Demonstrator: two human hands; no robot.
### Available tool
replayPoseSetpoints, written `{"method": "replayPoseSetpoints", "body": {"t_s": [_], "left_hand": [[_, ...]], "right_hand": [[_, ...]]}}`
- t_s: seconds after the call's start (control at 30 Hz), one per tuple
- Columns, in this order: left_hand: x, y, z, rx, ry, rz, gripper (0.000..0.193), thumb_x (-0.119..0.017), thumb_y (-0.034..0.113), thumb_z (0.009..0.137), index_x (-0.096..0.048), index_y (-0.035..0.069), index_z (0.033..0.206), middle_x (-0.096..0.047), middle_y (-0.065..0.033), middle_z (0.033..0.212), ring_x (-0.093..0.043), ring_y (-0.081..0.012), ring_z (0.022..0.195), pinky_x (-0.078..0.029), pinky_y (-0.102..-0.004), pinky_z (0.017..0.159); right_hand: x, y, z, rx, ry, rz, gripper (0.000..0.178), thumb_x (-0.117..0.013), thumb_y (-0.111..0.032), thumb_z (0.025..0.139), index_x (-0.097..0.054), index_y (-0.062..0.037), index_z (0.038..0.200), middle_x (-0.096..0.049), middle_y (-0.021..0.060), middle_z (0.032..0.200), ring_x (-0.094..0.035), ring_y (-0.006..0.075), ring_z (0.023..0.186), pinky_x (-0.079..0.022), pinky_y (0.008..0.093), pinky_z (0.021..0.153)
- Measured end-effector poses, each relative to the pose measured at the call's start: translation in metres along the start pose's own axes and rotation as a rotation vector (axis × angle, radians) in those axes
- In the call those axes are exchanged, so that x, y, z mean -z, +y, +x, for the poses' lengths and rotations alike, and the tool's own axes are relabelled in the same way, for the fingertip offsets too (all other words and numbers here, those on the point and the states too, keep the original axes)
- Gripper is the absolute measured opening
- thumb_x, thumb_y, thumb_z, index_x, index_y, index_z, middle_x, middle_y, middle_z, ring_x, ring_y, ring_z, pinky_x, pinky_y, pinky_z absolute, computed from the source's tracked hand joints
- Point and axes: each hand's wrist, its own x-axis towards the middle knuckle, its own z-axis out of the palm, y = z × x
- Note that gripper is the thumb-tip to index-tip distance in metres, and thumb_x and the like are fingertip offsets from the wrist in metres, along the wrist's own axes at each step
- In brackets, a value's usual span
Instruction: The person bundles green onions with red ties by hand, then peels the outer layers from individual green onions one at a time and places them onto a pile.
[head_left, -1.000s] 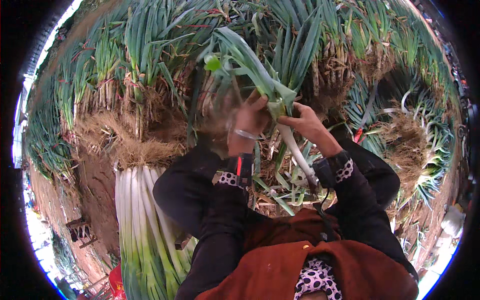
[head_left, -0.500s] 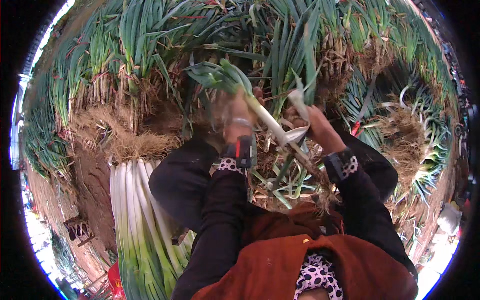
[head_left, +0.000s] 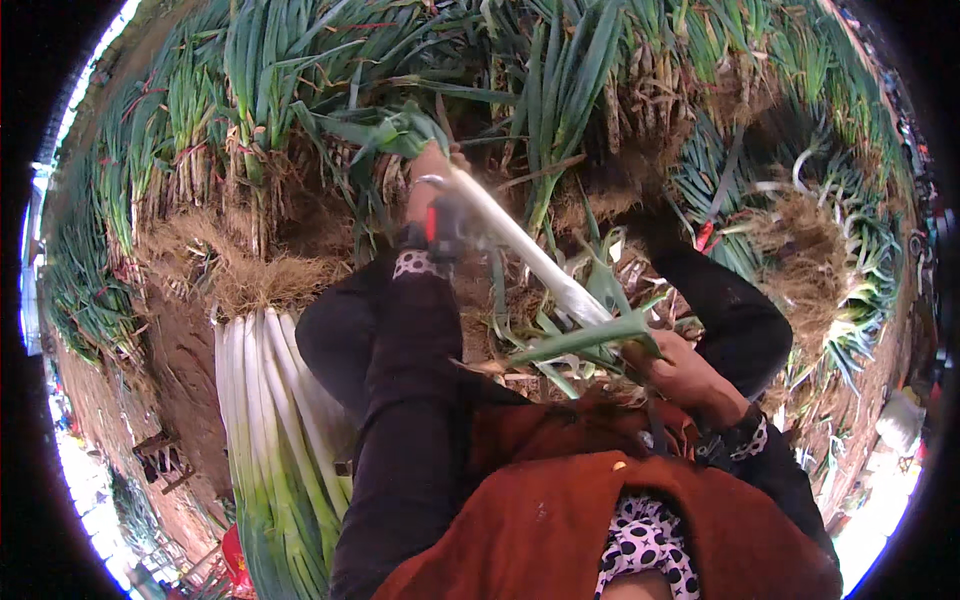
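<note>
A long leek (head_left: 515, 240) slants down to the right in front of me, its white shaft smooth and bare. My left hand (head_left: 432, 172) is closed around its upper part, just below the green leaves (head_left: 400, 130). Closer to my body, at the lower end, my right hand (head_left: 690, 375) is closed on a stripped green outer leaf (head_left: 580, 341) that crosses the shaft's end. The leek's root end is hidden behind that leaf. Left of my knee lies a row of white-shafted leeks (head_left: 262, 400), their green parts toward me.
Tied bunches of unpeeled leeks (head_left: 250, 110) stand in a wide arc ahead, roots down. At the right lie more leeks with bushy brown roots (head_left: 805, 265). Peeled scraps (head_left: 560, 375) litter the ground between my legs. A white bag (head_left: 900, 425) sits at the far right.
My left hand has moved up and left with the leek. My right hand has come down toward my body, pulling an outer leaf off along the shaft; more white shaft shows.
</note>
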Motion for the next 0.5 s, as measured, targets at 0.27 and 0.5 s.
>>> {"method": "replayPoseSetpoints", "body": {"t_s": [0.27,0.5], "left_hand": [[0.021,-0.017,0.012,-0.067,-0.053,0.272,0.033,-0.045,0.032,0.089,-0.049,0.000,0.091,-0.049,-0.0067,0.070,-0.051,-0.0199,0.060,-0.047,-0.0365,0.052],[-0.006,-0.019,-0.001,0.131,-0.155,-0.243,0.039,-0.045,0.039,0.089,-0.049,0.000,0.092,-0.050,-0.0064,0.072,-0.051,-0.0162,0.059,-0.048,-0.0296,0.051]], "right_hand": [[0.010,0.018,-0.094,-0.127,0.050,-0.115,0.036,-0.045,-0.031,0.092,-0.051,-0.0004,0.109,-0.058,0.0086,0.102,-0.054,0.0184,0.088,-0.042,0.0311,0.082],[0.078,0.070,0.003,0.078,0.238,-0.281,0.044,-0.062,-0.023,0.081,-0.049,-0.0022,0.118,-0.057,0.0088,0.106,-0.053,0.0155,0.095,-0.042,0.0293,0.084]]}}
